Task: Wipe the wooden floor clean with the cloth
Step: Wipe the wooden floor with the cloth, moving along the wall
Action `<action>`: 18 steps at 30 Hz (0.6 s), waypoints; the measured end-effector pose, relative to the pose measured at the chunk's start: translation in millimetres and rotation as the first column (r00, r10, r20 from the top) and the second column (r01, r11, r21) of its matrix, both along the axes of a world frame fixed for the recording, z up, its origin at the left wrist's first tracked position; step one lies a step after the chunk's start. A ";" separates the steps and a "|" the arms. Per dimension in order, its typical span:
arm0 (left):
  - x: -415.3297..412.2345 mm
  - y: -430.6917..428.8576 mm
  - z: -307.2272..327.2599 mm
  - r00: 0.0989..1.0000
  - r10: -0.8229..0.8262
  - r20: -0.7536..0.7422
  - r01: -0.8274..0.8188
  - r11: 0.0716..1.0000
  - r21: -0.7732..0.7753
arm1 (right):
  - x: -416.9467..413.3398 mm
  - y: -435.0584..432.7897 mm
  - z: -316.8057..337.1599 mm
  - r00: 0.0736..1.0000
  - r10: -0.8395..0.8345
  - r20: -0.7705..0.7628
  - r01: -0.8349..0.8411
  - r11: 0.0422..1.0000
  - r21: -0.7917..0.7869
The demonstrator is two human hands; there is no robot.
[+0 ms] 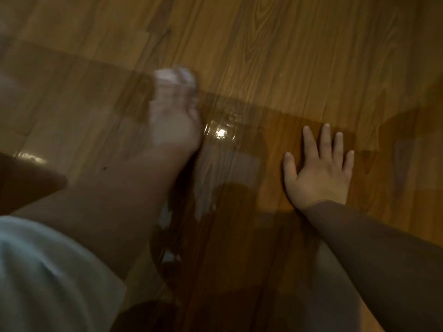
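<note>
- A view looks straight down at a wooden floor [287, 56] of long brown planks with visible grain, running from near to far.
- The person's left hand [173, 125] reaches out from the near left to the middle of the scene, on a bare forearm. Hand and forearm are heavily blurred.
- A pale, whitish cloth [175, 79] sits at the far end of the left hand, at its fingertips, down on the floor left of centre. The blur hides whether the fingers curl round the cloth or press flat on it, so their state cannot be told.
- The right hand [318, 173] lies palm down on the floor to the right of centre, well apart from the cloth. Its fingers [326, 140] are straight and spread, with the thumb out to the left.
- A dark brown long sleeve [371, 248] covers the right arm from the wrist back to the near right corner.
- Between the two hands a bright spot of reflected light [220, 133] shines on the boards, just right of the left hand.
- A glossy, wet-looking sheen [208, 178] runs nearer along the planks beside the left forearm.
- Pale grey-green fabric [43, 271] fills the near left corner, at the upper end of the left arm.
</note>
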State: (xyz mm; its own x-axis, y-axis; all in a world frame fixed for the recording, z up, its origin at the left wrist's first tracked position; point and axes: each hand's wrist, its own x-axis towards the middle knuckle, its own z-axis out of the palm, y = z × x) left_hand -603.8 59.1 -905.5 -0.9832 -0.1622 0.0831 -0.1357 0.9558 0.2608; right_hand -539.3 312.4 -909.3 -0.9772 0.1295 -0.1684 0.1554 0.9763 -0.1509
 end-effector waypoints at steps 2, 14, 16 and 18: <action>2.4 41.8 -3.3 0.936 -0.351 0.022 0.351 0.936 -0.024 | 0.5 -1.0 0.8 1.000 -0.004 0.004 0.004 1.000 -0.001; -42.1 18.7 4.7 0.994 0.054 0.096 -0.052 0.998 -0.019 | 0.1 -0.6 -0.4 1.000 -0.014 0.014 0.015 1.000 -0.025; -24.1 61.8 9.7 0.962 -0.263 0.072 0.262 0.965 0.029 | 0.2 -0.9 -1.1 1.000 -0.019 0.003 0.019 0.999 -0.034; -4.4 96.5 12.0 0.861 -0.495 0.115 0.476 0.865 0.158 | 0.7 -1.4 -3.3 0.999 -0.026 -0.025 0.025 0.999 -0.037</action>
